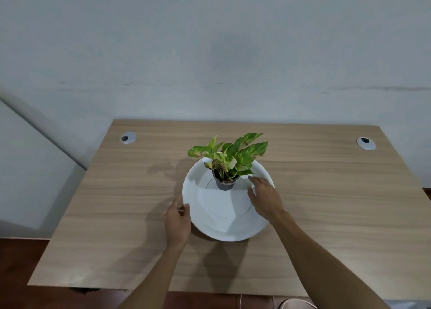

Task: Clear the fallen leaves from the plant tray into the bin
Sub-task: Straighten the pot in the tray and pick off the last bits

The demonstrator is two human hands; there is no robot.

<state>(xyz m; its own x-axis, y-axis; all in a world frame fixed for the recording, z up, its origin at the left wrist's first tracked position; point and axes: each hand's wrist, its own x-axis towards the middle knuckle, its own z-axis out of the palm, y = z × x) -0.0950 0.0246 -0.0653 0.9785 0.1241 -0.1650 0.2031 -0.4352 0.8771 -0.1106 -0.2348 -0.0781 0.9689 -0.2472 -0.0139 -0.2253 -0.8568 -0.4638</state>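
Note:
A round white plant tray (pixel 224 229) lies in the middle of the wooden desk. A small dark pot (pixel 225 184) with a green and yellow leafy plant (pixel 233 154) stands upright in the tray's far half. My left hand (pixel 178 220) grips the tray's left rim, thumb on top of the edge. My right hand (pixel 264 198) rests over the tray's right side with fingers spread, just right of the pot and not touching it. No loose leaves show on the tray's white surface. No bin is in view.
The wooden desk (pixel 116 203) stands against a pale wall, with a grey cable grommet at the back left (pixel 128 137) and another at the back right (pixel 366 143). Dark floor shows at the lower left. A pale object (pixel 296 304) peeks in below the desk's front edge.

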